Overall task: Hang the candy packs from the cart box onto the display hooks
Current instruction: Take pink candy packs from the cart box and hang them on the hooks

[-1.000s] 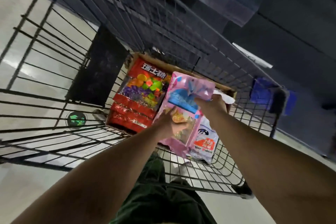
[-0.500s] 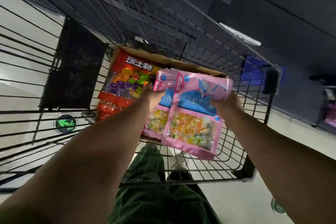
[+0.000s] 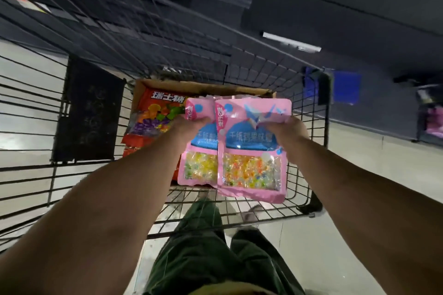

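Left hand (image 3: 191, 124) pinching top of a pink candy pack (image 3: 199, 170) | right hand (image 3: 284, 127) gripping top of a second pink pack (image 3: 251, 151), overlapping the first | beyond the hands, cardboard box (image 3: 167, 85) with red candy packs (image 3: 153, 115) inside wire cart (image 3: 309, 141).

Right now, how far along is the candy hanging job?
Done: nothing visibly hung; no display hooks with packs are in view. In hand: the left hand and right hand each grip a pink candy pack near the top, held above the cart. Left: hanging both, plus the red packs in the cardboard box.
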